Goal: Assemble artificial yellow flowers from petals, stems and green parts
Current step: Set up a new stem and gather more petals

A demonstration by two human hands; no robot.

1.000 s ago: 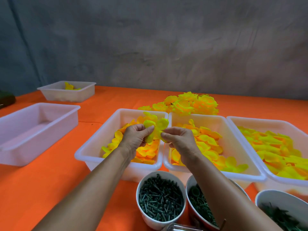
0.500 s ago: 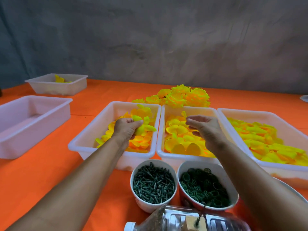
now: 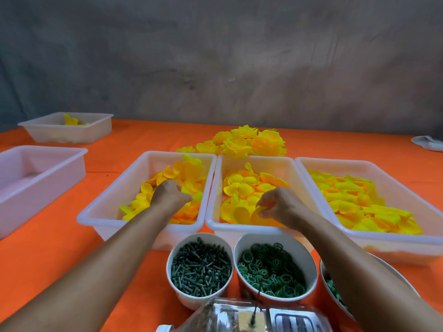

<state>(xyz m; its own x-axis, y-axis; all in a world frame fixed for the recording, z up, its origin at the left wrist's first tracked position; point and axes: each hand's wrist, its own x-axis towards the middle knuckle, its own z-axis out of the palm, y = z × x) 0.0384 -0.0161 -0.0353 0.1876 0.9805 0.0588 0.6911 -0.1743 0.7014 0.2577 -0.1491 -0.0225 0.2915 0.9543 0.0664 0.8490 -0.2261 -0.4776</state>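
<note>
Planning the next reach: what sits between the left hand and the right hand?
In the head view, the two touching tray rims separate the left hand from the right hand, with loose yellow petals on either side.

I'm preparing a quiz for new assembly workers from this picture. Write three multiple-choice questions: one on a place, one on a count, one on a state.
1. Where is the right hand?
A. over the middle white plastic tray of yellow petals
B. in the round white cup of dark green pegs
C. on the orange table

2. How many white trays side by side in front hold yellow petals?
A. one
B. three
C. five

3. What is the left hand doing?
A. lying flat on the table
B. curled around yellow petals over the left tray
C. holding a cup

Answers: 1 A, its fingers pinch a petal there; 2 B, three petal-filled trays stand in a row; 3 B, its fingers curl among the petals.
</note>
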